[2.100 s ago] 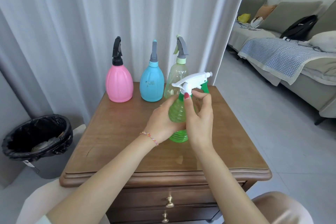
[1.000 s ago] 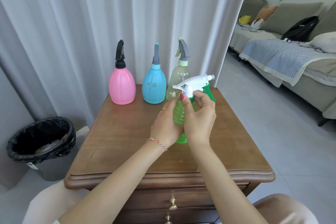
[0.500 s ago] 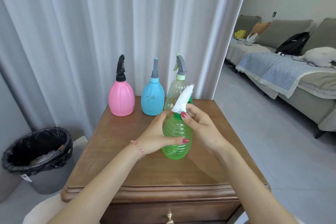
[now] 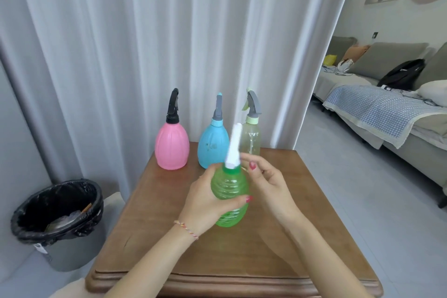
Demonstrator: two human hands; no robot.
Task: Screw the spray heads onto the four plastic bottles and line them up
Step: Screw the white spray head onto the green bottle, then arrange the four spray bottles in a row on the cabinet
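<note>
My left hand [image 4: 205,203] grips the ribbed body of a green bottle [image 4: 229,191], held just above the wooden table [image 4: 302,237]. A white spray head [image 4: 234,146] sits on its neck, pointing away from me. My right hand [image 4: 268,184] hovers just right of the neck with relaxed fingers, holding nothing. At the table's back edge stand three bottles in a row with spray heads on: a pink bottle [image 4: 172,145], a blue bottle [image 4: 212,146] and a clear yellowish bottle [image 4: 251,136], partly hidden behind the white head.
White curtains [image 4: 145,43] hang right behind the table. A bin with a black bag [image 4: 58,218] stands on the floor at the left. A sofa with a blue checked blanket [image 4: 377,109] lies at the right, across open grey floor.
The white spray head has turned from pointing right to pointing away from me. My right hand has let go of the neck and drawn slightly right. The camera has tilted upward.
</note>
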